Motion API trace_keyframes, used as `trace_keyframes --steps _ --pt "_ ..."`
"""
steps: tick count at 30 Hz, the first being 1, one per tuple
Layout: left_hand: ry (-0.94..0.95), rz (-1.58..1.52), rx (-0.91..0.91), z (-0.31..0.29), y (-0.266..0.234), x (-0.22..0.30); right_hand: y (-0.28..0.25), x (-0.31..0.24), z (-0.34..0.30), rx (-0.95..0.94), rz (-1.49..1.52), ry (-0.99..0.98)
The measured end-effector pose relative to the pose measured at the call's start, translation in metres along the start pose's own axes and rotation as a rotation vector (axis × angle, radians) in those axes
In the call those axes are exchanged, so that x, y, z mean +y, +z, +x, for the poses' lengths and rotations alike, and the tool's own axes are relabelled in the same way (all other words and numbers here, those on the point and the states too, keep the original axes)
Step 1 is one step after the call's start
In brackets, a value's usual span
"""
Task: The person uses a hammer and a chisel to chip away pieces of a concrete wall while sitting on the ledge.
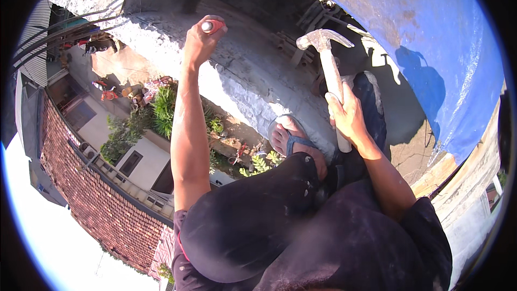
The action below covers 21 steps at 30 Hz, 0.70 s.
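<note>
My left hand point(200, 43) is closed around a red-handled chisel point(214, 25), seen nearly end-on with its round metal cap toward me. The blade is hidden below the fist. Beneath and beside this hand runs a rough whitish-grey concrete wall top point(250, 89). In my right hand point(347, 113) is a claw hammer point(329, 65), gripped low on its pale wooden handle. Its worn head stands up and away from me, apart from the chisel and the wall.
My sandalled foot point(288, 136) rests on the wall top. Left of it is a drop to plants point(164, 110), a yard and a house with a tiled roof point(91, 183). Dark cables point(59, 27) cross at far left. A blue tarp point(431, 32) hangs at right.
</note>
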State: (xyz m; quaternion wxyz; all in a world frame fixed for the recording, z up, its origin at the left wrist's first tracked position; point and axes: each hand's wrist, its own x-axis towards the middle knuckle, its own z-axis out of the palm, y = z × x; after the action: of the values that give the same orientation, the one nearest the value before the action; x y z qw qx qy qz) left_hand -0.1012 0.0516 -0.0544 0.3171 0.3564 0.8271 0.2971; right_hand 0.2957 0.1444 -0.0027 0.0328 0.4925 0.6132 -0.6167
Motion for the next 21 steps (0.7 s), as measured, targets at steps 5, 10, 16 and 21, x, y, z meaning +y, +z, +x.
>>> trace_keyframes --steps 5,10,16,21 --pt "-0.084 0.36 -0.148 -0.014 -0.012 -0.004 -0.004 0.004 -0.006 -0.034 0.05 0.026" --pt "-0.028 -0.429 0.329 -0.042 -0.043 -0.033 -0.002 -0.003 -0.002 -0.042 0.09 0.005" --pt "-0.113 -0.701 0.481 -0.09 -0.077 0.023 -0.007 -0.008 0.002 -0.088 0.182 0.08" --pt "-0.056 -0.589 0.35 -0.087 -0.054 0.032 -0.018 -0.004 -0.003 -0.077 0.237 0.095"
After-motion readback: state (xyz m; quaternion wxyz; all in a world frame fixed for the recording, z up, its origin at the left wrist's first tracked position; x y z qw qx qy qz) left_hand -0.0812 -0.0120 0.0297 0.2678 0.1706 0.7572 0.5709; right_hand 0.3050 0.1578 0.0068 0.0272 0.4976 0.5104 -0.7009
